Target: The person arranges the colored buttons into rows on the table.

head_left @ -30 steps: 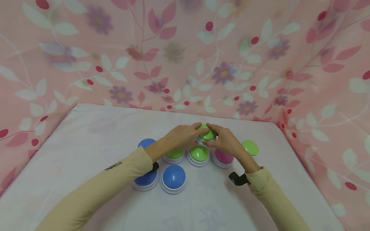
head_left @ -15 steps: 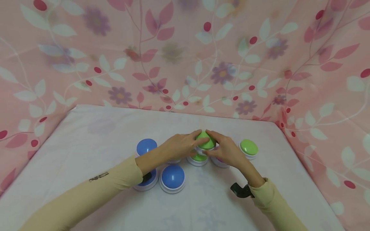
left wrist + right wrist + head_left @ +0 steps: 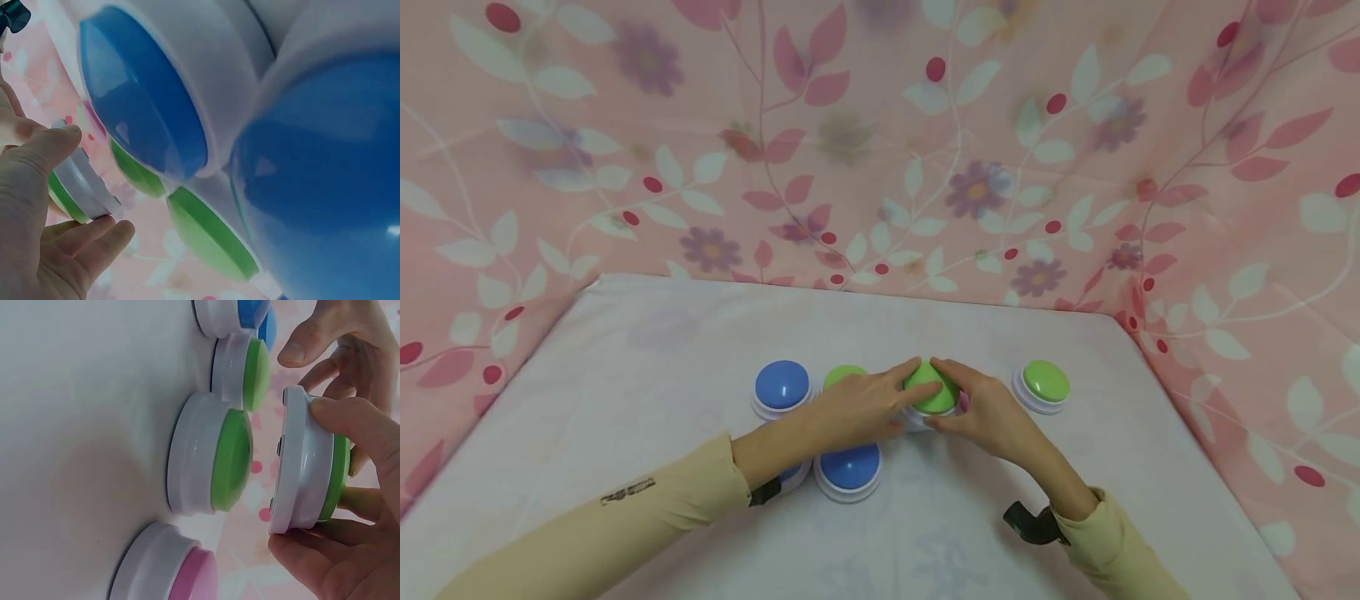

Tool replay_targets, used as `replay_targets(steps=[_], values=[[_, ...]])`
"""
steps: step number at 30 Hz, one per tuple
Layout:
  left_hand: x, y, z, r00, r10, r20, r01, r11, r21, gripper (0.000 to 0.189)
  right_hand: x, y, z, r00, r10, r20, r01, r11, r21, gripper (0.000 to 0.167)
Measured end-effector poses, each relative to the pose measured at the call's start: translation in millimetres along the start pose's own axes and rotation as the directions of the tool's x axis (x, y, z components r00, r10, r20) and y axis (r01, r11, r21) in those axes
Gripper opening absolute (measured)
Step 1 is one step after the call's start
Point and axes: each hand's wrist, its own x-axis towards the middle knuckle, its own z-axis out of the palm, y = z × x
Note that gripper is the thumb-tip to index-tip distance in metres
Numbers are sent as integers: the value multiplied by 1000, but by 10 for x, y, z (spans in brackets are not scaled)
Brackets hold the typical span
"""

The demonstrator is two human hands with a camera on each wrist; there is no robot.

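A green dome push button with a white base [image 3: 937, 403] is held up between both hands. My right hand [image 3: 996, 417] grips it, its thumb [image 3: 350, 422] on the white base and other fingers at the opposite edge. Fingers of my left hand [image 3: 861, 408] curl round the far side and touch the dome; in the right wrist view the left thumb [image 3: 297, 350] looks apart from the base. The held button's flat underside faces a standing green button [image 3: 232, 462], with a gap between them. That lower button is hidden in the head view.
A pink button [image 3: 197, 575] stands on one side of the lower green one, another green button [image 3: 256, 375] on the other. Several blue buttons [image 3: 782, 384] are at left, one partly under the left forearm. A separate green button [image 3: 1047, 381] stands at right on the white cloth [image 3: 925, 542].
Both hands have come down and nearer with the green button, so it now covers the green one beneath in the head view. The standing buttons keep their places.
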Motion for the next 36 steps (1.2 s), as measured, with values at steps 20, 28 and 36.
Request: replay_targets(steps=[20,28,36], values=[[-271,284,69,996,71,59,-69,997,-33,71,-454,-139,213,1000,26,-10,-26,999,-25,80],[-312,324,156,993,107,44,-106,994,-39,68,-551,-99,298,999,23,25,-22,1000,-6,79],[-323,336,230,990,131,60,-129,991,-43,66,-608,-61,367,997,53,61,-53,999,-9,80]])
